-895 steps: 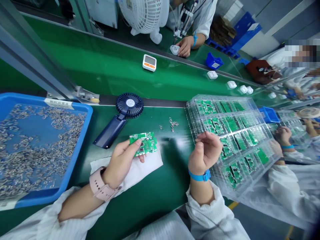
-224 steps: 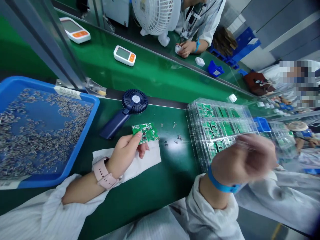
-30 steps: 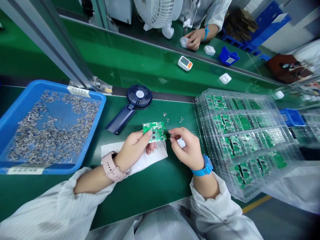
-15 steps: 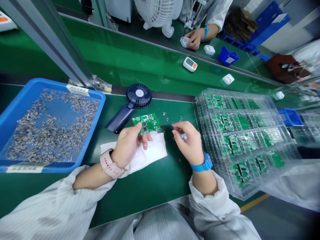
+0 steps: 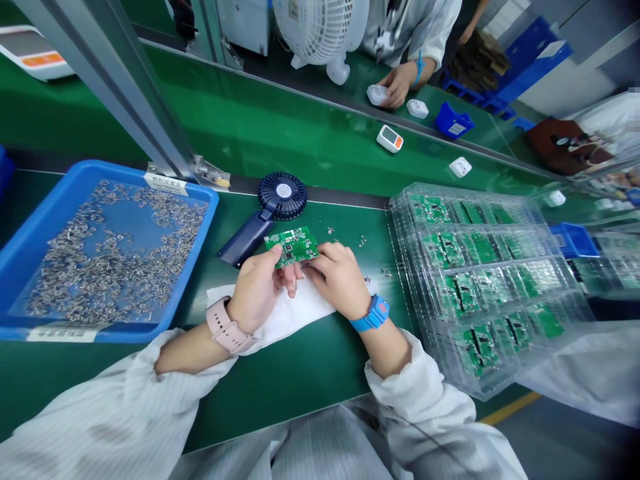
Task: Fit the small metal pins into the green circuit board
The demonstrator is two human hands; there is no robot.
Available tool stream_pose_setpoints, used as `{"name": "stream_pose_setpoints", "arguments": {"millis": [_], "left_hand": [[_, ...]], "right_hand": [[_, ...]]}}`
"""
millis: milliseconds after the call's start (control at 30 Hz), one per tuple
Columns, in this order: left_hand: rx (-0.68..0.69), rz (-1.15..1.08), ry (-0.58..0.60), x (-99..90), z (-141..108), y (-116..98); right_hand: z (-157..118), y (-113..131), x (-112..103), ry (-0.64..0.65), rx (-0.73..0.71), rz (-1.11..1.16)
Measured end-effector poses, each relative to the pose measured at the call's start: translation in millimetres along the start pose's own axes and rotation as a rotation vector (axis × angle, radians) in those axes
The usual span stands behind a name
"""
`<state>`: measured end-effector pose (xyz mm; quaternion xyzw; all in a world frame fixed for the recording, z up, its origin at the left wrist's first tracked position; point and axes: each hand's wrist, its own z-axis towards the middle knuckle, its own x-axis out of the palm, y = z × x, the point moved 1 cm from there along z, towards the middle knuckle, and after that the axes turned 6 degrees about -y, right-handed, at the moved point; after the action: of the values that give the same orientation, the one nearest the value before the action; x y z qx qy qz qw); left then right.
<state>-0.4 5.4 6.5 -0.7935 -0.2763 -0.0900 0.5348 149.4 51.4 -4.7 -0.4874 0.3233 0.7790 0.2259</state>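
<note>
My left hand point(image 5: 256, 291) holds a green circuit board point(image 5: 292, 247) by its lower left corner, tilted above a white cloth point(image 5: 295, 319). My right hand point(image 5: 340, 279) lies close beside it, its fingertips against the board's lower right edge. Those fingers hide whatever may be between them and the board. Several tiny metal clips point(image 5: 362, 241) lie on the green belt just beyond the board, and a few more point(image 5: 385, 272) lie to the right of my right hand.
A blue tray point(image 5: 120, 171) full of metal clips stands to the left. A navy handheld fan point(image 5: 283, 196) lies beyond the board. Stacked clear trays of circuit boards point(image 5: 480, 287) fill the right. Across a metal rail, a co-worker's hand point(image 5: 400, 85) holds a white device point(image 5: 377, 95).
My right hand has moved left, from just beyond the board's right side to its lower edge. The board remains in my left hand, and the view has shifted slightly.
</note>
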Motion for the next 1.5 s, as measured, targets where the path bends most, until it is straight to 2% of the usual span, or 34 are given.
{"name": "stream_pose_setpoints", "arguments": {"millis": [133,300,567,833,1033,1367,1500], "left_hand": [[-0.020,0.024,-0.017,0.2,0,0],[-0.042,-0.018,-0.012,-0.5,0,0],[-0.020,0.000,-0.002,-0.9,0,2],[-0.022,0.047,0.004,0.0,1,0],[-0.013,0.064,0.012,-1.1,1,2],[0.001,0.073,-0.010,-1.3,-2,0],[-0.064,0.072,-0.013,-3.3,-3,0]], "right_hand": [[0,-8,-3,-0.012,0.053,0.059],[0,-14,-10,-0.046,0.119,-0.013],[-2,-8,-6,-0.050,-0.021,-0.040],[3,-11,-6,-0.038,0.106,-0.045],[4,-11,-6,-0.106,0.202,-0.010],[6,-4,-4,-0.021,0.146,-0.072],[4,-5,-8,-0.020,0.158,-0.077]]}}
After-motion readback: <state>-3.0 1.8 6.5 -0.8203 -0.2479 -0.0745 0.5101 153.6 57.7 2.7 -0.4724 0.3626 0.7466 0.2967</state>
